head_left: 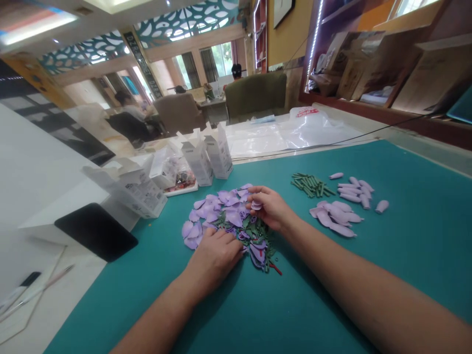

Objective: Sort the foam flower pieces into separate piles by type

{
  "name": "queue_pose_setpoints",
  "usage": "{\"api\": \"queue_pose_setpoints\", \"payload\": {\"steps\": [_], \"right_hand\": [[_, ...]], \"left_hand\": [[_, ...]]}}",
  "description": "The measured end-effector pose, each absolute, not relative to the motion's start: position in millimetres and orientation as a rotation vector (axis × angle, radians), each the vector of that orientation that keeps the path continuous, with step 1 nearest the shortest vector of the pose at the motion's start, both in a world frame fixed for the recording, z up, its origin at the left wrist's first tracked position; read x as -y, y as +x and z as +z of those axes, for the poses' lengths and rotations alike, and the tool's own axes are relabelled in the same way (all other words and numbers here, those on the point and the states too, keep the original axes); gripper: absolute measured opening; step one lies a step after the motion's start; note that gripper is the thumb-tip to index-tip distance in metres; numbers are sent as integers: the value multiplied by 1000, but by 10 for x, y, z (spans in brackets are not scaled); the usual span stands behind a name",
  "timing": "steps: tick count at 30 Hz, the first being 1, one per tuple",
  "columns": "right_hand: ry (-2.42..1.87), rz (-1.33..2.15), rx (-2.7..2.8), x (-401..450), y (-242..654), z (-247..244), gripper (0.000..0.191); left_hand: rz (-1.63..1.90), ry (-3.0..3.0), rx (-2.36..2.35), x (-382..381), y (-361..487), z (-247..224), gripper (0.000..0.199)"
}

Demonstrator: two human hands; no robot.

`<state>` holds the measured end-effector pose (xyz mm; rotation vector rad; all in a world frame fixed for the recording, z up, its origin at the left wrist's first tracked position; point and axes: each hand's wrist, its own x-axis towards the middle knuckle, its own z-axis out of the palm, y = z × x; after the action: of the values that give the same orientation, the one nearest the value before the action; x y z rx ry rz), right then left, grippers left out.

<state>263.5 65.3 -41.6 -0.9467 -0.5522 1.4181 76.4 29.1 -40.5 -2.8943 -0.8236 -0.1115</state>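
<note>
The right hand (pixel 269 209) pinches a lilac petal (pixel 256 205) from the mixed heap (pixel 224 216); the left hand (pixel 214 258) lies spread on it; sorted petals (pixel 334 216) and green stems (pixel 309 185) sit apart rightward; most remains heaped.

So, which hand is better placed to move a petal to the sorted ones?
Probably the right hand: it pinches a lilac petal, nearer the sorted petals; the left hand lies on the pile.
</note>
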Motion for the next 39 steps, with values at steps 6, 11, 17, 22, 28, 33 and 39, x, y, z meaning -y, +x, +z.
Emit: {"api": "queue_pose_setpoints", "payload": {"steps": [6, 11, 17, 22, 28, 33, 39], "right_hand": [[-943, 1431, 561, -656, 2639, -414, 20], [-952, 1431, 555, -646, 2633, -402, 20], [-951, 1428, 554, -637, 2628, -397, 20], [-958, 1426, 555, -636, 2619, -391, 20], [-977, 1425, 563, -631, 2613, -383, 20], [-976, 1438, 560, -634, 2619, -373, 21], [-1006, 1547, 670, -548, 2541, -322, 24]], "left_hand": [[-144, -2953, 901, -309, 733, -406, 23], [-113, -2994, 928, -327, 719, -395, 26], [10, -3014, 1055, -326, 714, -354, 10], [72, -2944, 1067, -338, 736, -383, 4], [42, -2984, 1135, -323, 749, -360, 9], [-414, -3259, 1361, -335, 717, -287, 17], [-746, -3323, 1686, -365, 714, -120, 26]]}}
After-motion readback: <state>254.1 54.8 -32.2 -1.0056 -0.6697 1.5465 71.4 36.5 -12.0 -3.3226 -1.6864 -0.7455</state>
